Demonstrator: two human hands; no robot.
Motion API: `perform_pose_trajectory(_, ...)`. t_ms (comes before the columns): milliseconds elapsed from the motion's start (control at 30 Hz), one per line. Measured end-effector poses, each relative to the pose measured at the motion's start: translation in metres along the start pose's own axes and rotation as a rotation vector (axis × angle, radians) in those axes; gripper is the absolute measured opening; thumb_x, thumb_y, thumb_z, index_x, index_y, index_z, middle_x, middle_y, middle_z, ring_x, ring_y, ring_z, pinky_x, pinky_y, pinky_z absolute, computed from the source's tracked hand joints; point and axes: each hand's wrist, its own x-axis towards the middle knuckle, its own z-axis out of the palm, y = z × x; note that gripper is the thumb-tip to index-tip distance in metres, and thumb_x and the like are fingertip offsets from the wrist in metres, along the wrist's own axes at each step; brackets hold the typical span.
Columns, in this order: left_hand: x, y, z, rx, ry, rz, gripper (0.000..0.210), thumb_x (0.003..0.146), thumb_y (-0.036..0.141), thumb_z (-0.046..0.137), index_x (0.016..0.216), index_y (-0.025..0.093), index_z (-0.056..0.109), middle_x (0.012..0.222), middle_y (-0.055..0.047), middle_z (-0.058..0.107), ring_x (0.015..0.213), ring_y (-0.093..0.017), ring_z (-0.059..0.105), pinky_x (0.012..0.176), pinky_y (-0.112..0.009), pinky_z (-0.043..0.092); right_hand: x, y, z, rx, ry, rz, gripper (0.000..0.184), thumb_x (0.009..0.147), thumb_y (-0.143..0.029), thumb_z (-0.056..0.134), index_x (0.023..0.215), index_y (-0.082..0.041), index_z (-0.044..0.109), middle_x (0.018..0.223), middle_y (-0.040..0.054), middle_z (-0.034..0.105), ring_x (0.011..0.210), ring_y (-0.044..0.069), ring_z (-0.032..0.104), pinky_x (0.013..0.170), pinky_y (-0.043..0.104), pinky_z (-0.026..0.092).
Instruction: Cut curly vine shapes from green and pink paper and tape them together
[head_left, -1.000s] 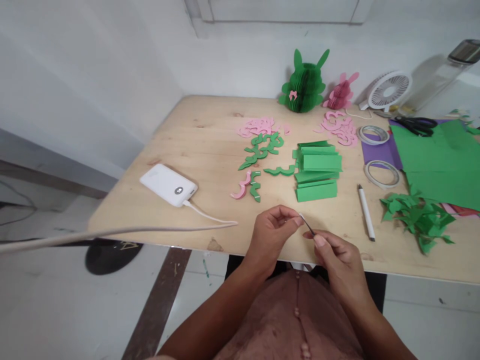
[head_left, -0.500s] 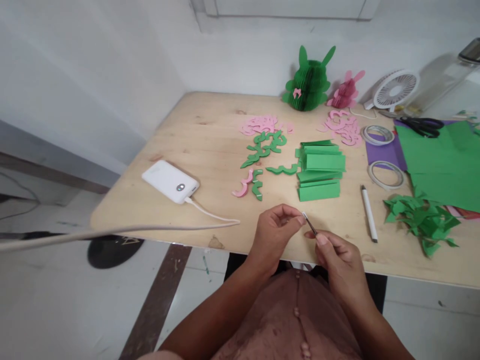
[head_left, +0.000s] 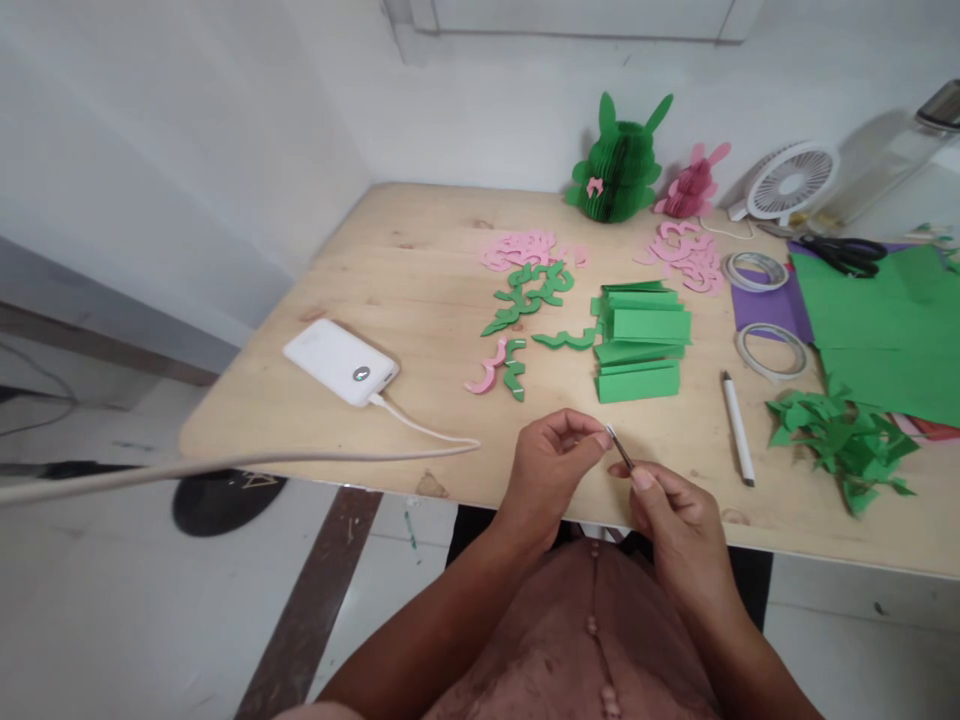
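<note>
1 thin dk rod [head_left: 620, 448]: R hand [head_left: 679, 503] fingers clamp lower end; L hand [head_left: 551, 460] fingertips pinched tog. at wht tip.

A stick [head_left: 622, 451] in our right hand [head_left: 679, 508] below centre, its tip at our left hand [head_left: 553, 460], folded paper [head_left: 651, 327] just above, pen [head_left: 738, 430] and scraps [head_left: 855, 455] at right, power bank [head_left: 330, 360] at left, rabbits [head_left: 611, 165] and fan [head_left: 791, 183] upper right

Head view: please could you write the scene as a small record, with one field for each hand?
Right hand: holds a thin dark rod
Left hand: pinches at the rod's pale end
Ahead of hands: folded green paper
Left side: white power bank
Right side: white pen, green paper scraps
Back: green paper figure, pink paper figure
</note>
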Motion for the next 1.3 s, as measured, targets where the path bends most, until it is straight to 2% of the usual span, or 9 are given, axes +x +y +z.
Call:
perform_pose_trajectory(133, -0.0008, -0.0006, 0.0014, -0.007, 0.009, -0.002, 0.010, 0.063, 0.022, 0.072, 0.064, 0.015, 0.066, 0.063, 0.001, 0.064, 0.063, -0.011, 0.056, 0.068, -0.023, 0.042, -0.0002, 0.0015, 0.0008, 0.017, -0.008, -0.008, 0.040, 0.081, -0.053, 0.059, 0.086, -0.016, 0.076, 0.045, -0.0048, 0.040, 0.044, 0.011, 0.036, 0.044, 0.024, 0.030)
perform_pose_trajectory(733, -0.0044, -0.0024, 0.0082, -0.043, 0.079, -0.022, 0.010, 0.063, 0.021, 0.073, 0.063, 0.015, 0.065, 0.062, 0.001, 0.064, 0.063, -0.010, 0.056, 0.069, -0.023, 0.044, -0.0005, -0.0042, 0.0019, -0.004, -0.013, -0.039, 0.040, 0.082, -0.053, 0.058, 0.081, -0.016, 0.074, 0.049, -0.0050, 0.035, 0.046, 0.010, 0.030, 0.042, 0.023, 0.025)
perform_pose_trajectory(1300, -0.0054, -0.0023, 0.0099, -0.060, 0.088, -0.021, 0.012, 0.063, 0.021, 0.074, 0.062, 0.015, 0.064, 0.062, 0.002, 0.065, 0.062, -0.009, 0.056, 0.068, -0.021, 0.043, -0.0015, -0.0049, 0.0002, -0.016, -0.021, -0.004, 0.044, 0.081, -0.056, 0.057, 0.081, -0.016, 0.074, 0.052, -0.0051, 0.030, 0.048, 0.010, 0.026, 0.044, 0.023, 0.021)
